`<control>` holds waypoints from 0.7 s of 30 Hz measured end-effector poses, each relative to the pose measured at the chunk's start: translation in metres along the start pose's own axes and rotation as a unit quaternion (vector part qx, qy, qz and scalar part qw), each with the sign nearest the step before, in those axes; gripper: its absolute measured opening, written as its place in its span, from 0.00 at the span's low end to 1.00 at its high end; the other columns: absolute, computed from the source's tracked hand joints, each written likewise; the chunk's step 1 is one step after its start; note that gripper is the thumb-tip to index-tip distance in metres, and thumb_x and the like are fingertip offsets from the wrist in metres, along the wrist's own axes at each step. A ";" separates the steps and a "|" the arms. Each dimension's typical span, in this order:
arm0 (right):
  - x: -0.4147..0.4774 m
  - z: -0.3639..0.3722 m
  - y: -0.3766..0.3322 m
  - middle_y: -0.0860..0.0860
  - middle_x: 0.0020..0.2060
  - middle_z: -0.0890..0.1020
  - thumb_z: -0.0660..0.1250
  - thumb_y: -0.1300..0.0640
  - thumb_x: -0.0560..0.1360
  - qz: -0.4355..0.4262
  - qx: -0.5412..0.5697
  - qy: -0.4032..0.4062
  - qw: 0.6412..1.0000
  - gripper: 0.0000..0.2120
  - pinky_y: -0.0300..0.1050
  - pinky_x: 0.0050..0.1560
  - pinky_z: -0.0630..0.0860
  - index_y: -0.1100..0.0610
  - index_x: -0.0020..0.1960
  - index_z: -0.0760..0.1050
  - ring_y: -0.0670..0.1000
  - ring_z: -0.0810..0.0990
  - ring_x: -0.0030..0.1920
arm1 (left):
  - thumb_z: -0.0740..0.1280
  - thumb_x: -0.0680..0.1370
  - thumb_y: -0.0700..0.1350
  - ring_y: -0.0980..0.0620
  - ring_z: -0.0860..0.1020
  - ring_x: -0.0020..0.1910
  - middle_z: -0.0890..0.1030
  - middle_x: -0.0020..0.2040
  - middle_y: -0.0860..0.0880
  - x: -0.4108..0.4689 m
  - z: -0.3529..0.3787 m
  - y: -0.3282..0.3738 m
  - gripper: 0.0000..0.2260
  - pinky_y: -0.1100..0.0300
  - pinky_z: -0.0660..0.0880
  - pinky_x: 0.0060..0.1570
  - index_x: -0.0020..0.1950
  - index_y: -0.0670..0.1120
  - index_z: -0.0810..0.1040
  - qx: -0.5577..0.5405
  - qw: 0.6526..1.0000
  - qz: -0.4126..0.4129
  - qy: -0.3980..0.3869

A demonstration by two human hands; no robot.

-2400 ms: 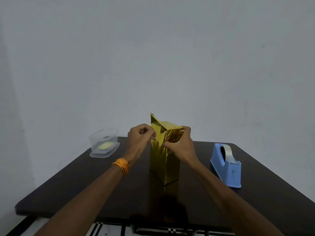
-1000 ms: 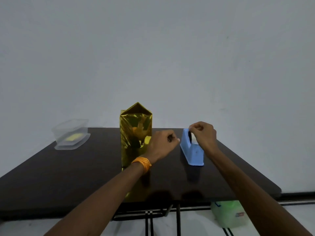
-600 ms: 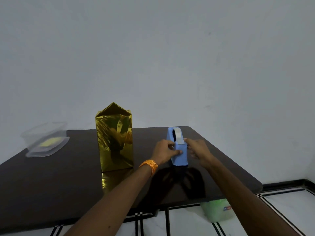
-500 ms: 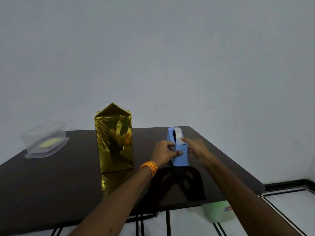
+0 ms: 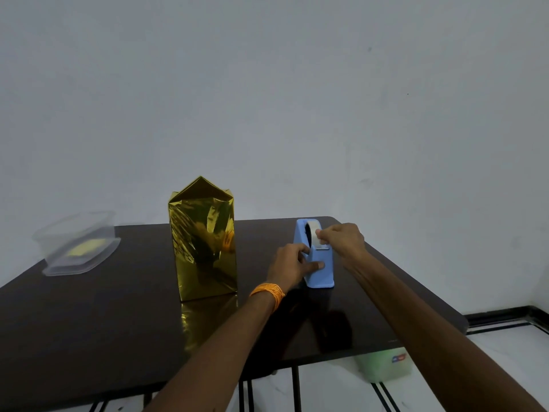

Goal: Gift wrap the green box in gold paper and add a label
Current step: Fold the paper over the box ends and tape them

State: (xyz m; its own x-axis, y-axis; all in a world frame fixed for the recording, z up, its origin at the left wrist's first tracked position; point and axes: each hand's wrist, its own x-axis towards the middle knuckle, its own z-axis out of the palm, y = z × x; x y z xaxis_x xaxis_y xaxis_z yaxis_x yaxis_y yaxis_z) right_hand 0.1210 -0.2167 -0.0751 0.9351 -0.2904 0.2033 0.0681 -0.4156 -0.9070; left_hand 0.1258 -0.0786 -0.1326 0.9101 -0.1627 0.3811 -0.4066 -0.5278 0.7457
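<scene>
The box wrapped in gold paper (image 5: 204,245) stands upright on the dark table (image 5: 89,316), with a pointed flap sticking up at its top. To its right stands a blue tape dispenser (image 5: 319,270). My left hand (image 5: 292,264) grips the dispenser's near left side, thumb across its front. My right hand (image 5: 341,239) is at the top of the dispenser, with the tape end (image 5: 312,236) pinched between thumb and fingers just above the cutter. Neither hand touches the gold box.
A clear plastic container (image 5: 78,243) with something yellow inside sits at the table's far left. A pale green tub (image 5: 384,364) stands on the tiled floor under the table's right edge. A plain wall rises behind the table.
Both hands left the top of the gold box and went to the tape dispenser. The left hand took hold of its body; the right hand rose to the tape roll and pinched the tape end.
</scene>
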 end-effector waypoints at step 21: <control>-0.043 0.007 0.041 0.55 0.32 0.82 0.75 0.56 0.74 0.038 0.080 0.045 0.995 0.12 0.40 0.28 0.71 0.64 0.37 0.82 0.50 0.78 0.31 | 0.77 0.69 0.57 0.49 0.82 0.45 0.84 0.51 0.44 -0.002 0.000 -0.001 0.24 0.55 0.80 0.44 0.58 0.44 0.81 0.003 1.000 -0.004 -0.001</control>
State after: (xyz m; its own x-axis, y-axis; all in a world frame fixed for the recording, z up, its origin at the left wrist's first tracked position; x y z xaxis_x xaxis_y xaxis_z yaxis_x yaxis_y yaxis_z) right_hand 0.0856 -0.2151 -0.1235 0.9051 -0.3946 0.1584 0.0603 -0.2495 -0.9665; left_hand 0.1242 -0.0778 -0.1348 0.9131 -0.1598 0.3752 -0.3996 -0.5341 0.7450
